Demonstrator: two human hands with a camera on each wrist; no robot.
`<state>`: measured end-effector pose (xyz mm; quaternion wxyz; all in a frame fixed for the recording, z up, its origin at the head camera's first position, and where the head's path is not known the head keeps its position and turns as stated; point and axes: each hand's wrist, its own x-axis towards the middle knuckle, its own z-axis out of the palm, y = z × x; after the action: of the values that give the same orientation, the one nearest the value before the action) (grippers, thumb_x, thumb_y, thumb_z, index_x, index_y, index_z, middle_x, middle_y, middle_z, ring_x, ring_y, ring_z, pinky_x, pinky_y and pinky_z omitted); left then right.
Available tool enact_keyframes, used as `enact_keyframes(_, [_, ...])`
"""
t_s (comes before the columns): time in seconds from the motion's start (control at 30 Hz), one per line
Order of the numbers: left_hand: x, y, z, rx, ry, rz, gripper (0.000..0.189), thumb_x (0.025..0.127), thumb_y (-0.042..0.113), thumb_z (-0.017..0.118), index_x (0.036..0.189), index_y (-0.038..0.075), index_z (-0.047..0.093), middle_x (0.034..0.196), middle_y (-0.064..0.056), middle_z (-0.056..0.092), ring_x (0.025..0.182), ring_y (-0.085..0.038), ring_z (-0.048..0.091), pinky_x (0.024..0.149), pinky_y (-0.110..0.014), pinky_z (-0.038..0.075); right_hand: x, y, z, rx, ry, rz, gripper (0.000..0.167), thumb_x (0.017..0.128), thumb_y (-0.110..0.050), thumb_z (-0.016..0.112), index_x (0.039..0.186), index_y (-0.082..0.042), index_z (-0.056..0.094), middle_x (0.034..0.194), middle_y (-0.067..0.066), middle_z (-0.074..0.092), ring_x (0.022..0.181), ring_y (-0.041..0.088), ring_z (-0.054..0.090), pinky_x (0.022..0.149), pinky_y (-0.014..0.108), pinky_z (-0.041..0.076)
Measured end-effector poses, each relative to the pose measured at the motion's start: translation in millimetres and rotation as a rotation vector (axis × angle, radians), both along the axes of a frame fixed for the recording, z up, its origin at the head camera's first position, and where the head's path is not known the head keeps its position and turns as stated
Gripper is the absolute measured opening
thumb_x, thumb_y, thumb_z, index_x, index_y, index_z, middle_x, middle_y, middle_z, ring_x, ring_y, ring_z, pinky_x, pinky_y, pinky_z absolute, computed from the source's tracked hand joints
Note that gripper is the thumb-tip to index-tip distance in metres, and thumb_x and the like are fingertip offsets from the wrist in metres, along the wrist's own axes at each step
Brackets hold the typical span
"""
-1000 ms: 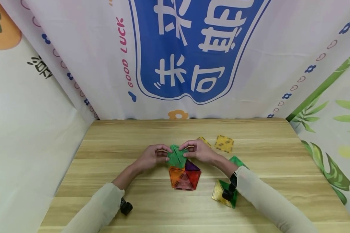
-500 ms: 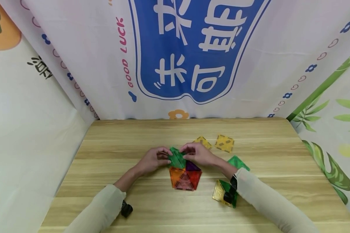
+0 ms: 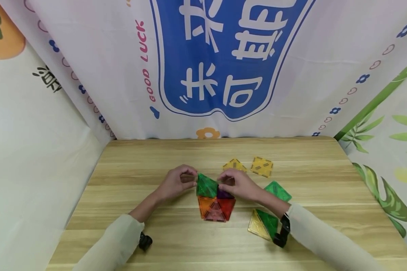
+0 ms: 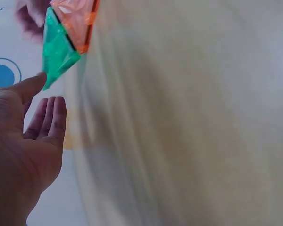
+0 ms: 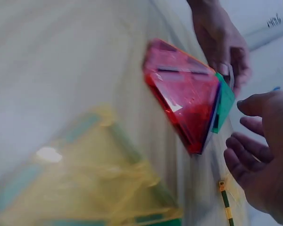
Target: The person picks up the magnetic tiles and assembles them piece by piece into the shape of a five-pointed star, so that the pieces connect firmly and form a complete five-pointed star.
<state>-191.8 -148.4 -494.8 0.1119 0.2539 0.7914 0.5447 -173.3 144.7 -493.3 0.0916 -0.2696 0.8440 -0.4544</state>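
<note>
Magnetic tiles are joined into a small cluster: an orange tile (image 3: 205, 207), a pink triangle (image 3: 214, 213), a red tile (image 3: 226, 207) and a purple tile (image 3: 224, 194). Standing along its far side is green tile work (image 3: 207, 186). My left hand (image 3: 176, 184) is at its left edge; in the left wrist view the thumb tip (image 4: 41, 78) meets the green corner, the other fingers held apart from it. On the other side my right hand (image 3: 239, 184) has thumb and fingers spread, with a gap to the green in the right wrist view.
Two yellow tiles (image 3: 262, 166) lie behind the right hand. Beside the right forearm are a green tile (image 3: 278, 191) and a yellow-and-green pair (image 3: 262, 224). A printed curtain (image 3: 129, 113) hangs along the wooden table's (image 3: 176, 244) back edge.
Both hands have gone from gripping the green tiles to loosened fingers at their sides. The right hand has drawn off to the right. The green piece has tilted and now sits against the cluster.
</note>
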Motion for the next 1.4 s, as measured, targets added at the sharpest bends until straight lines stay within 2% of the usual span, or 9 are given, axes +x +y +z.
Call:
enact_keyframes(0.13, [-6.2, 4.3, 9.5, -0.065, 0.092, -0.086, 0.036, 0.09, -0.007, 0.08, 0.123, -0.004, 0.068, 0.138, -0.026, 0.061, 0.129, -0.041, 0.061, 0.106, -0.053, 0.054, 20.0, 6, 1.6, 0.091, 0.08, -0.003, 0.038, 0.094, -0.029, 0.084, 0.118, -0.002, 0.073, 0.109, 0.01, 0.07, 0.096, 0.024, 0.068, 0.081, 0.033, 0.061])
enact_keyframes(0.23, [-10.3, 9.8, 16.0, -0.157, 0.114, -0.152, 0.039, 0.09, -0.003, 0.081, 0.127, -0.003, 0.069, 0.144, -0.025, 0.059, 0.133, -0.038, 0.058, 0.11, -0.055, 0.051, 35.1, 4, -0.5, 0.167, 0.159, -0.03, 0.047, 0.089, -0.042, 0.087, 0.117, -0.006, 0.074, 0.106, 0.006, 0.07, 0.091, 0.02, 0.066, 0.075, 0.029, 0.057])
enact_keyframes(0.4, [-14.4, 15.6, 16.0, -0.263, 0.163, -0.239, 0.038, 0.089, -0.001, 0.083, 0.125, 0.003, 0.073, 0.14, -0.018, 0.065, 0.13, -0.033, 0.062, 0.111, -0.047, 0.051, 54.1, -4, -6.5, 0.26, 0.278, -0.094, 0.054, 0.081, -0.045, 0.093, 0.115, -0.008, 0.074, 0.109, 0.001, 0.069, 0.095, 0.015, 0.066, 0.08, 0.031, 0.059])
enact_keyframes(0.53, [-14.0, 13.2, 11.3, -0.282, 0.21, -0.275, 0.03, 0.089, 0.001, 0.084, 0.117, 0.007, 0.074, 0.133, -0.014, 0.07, 0.123, -0.031, 0.066, 0.104, -0.041, 0.056, 59.4, -6, -10.1, 0.306, 0.357, -0.11, 0.058, 0.079, -0.046, 0.094, 0.117, -0.007, 0.073, 0.111, 0.002, 0.068, 0.1, 0.017, 0.067, 0.085, 0.035, 0.061])
enact_keyframes(0.7, [-12.0, 8.4, 8.4, -0.294, 0.23, -0.266, 0.026, 0.09, 0.005, 0.085, 0.113, 0.009, 0.074, 0.127, -0.01, 0.072, 0.119, -0.025, 0.067, 0.102, -0.038, 0.057, 52.4, 1, -10.4, 0.335, 0.391, -0.048, 0.057, 0.083, -0.044, 0.092, 0.122, -0.008, 0.072, 0.119, 0.004, 0.069, 0.11, 0.019, 0.067, 0.092, 0.037, 0.06])
enact_keyframes(0.93, [-2.9, 1.7, 6.8, -0.269, 0.216, -0.253, 0.021, 0.09, 0.01, 0.086, 0.107, 0.011, 0.076, 0.114, -0.002, 0.073, 0.103, -0.014, 0.066, 0.089, -0.03, 0.058, 32.8, 22, -3.1, 0.341, 0.292, 0.146, 0.054, 0.093, -0.034, 0.084, 0.136, -0.008, 0.067, 0.136, 0.006, 0.066, 0.128, 0.022, 0.06, 0.108, 0.042, 0.053])
enact_keyframes(1.13, [0.5, 1.6, 3.3, -0.249, 0.175, -0.25, 0.022, 0.092, 0.013, 0.085, 0.111, 0.01, 0.075, 0.114, -0.002, 0.072, 0.103, -0.014, 0.066, 0.088, -0.03, 0.058, 21.4, 34, -0.1, 0.329, 0.233, 0.222, 0.054, 0.096, -0.033, 0.081, 0.141, -0.007, 0.065, 0.144, 0.008, 0.064, 0.134, 0.025, 0.058, 0.112, 0.047, 0.05])
enact_keyframes(1.27, [-3.7, 6.3, 6.7, -0.23, 0.127, -0.239, 0.023, 0.097, 0.015, 0.08, 0.117, 0.006, 0.074, 0.116, -0.006, 0.072, 0.105, -0.019, 0.068, 0.091, -0.036, 0.06, 14.1, 39, 3.4, 0.296, 0.245, 0.161, 0.049, 0.097, -0.031, 0.08, 0.137, -0.005, 0.067, 0.138, 0.009, 0.068, 0.131, 0.03, 0.061, 0.112, 0.052, 0.049])
enact_keyframes(1.4, [-14.4, 16.7, 11.3, -0.21, 0.094, -0.202, 0.027, 0.101, 0.014, 0.074, 0.124, 0.0, 0.071, 0.122, -0.014, 0.072, 0.111, -0.026, 0.07, 0.097, -0.042, 0.06, 0.9, 46, 2.8, 0.273, 0.312, -0.008, 0.041, 0.093, -0.021, 0.083, 0.127, 0.0, 0.072, 0.124, 0.013, 0.073, 0.116, 0.032, 0.068, 0.1, 0.053, 0.056])
